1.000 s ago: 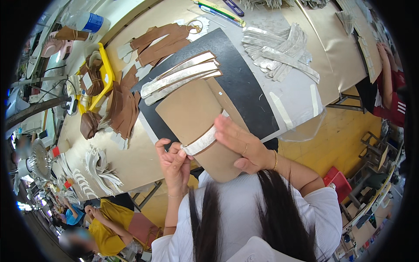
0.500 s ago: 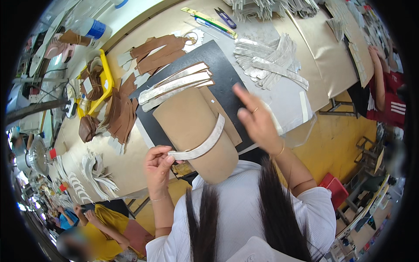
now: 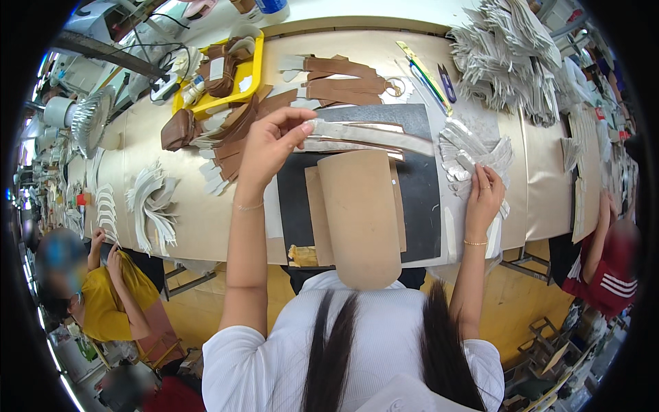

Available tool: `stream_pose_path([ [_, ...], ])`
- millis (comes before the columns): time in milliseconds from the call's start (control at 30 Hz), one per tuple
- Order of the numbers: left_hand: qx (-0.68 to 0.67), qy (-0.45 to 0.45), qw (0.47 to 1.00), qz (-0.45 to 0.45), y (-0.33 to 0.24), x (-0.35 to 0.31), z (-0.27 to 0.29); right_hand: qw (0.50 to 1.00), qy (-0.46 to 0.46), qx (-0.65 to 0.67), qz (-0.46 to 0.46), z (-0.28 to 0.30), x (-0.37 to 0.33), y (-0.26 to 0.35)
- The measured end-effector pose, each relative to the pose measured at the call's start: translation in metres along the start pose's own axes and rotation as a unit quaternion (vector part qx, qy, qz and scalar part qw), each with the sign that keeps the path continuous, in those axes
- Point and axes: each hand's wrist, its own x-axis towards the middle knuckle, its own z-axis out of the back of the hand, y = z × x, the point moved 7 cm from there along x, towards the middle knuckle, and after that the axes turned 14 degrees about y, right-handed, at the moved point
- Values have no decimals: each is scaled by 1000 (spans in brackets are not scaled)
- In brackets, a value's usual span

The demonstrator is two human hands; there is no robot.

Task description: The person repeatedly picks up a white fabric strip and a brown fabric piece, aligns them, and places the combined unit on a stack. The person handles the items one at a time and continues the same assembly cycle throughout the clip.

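My left hand [image 3: 264, 147] pinches a pale strip [image 3: 371, 134] by its end, above the tan form [image 3: 360, 213]. My right hand [image 3: 484, 196] rests loosely open on silver pieces [image 3: 473, 154].

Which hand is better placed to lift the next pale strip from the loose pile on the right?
Right, probably. The right hand already rests on the loose pile of pale strips, fingers spread over it. The left hand is busy pinching a long pale strip above the dark mat.

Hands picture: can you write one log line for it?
left hand: pinching pale strip | right hand: on silvery strip pile | tan curved form: untouched
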Motion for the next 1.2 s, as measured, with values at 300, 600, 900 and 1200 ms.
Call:
stream_pose_path([
  [300,303,-134,944,4,39,35,60,997,36,58,-40,6,3,-5],
  [600,493,-185,850,33,58,131,95,980,-34,172,-89,23,-5,-41],
  [900,367,-97,923,57,32,135,84,977,-122,149,-86,75,0,-41],
  [1200,176,5,981,78,-12,132,70,915,-83,388,-77,76,10,-25],
])
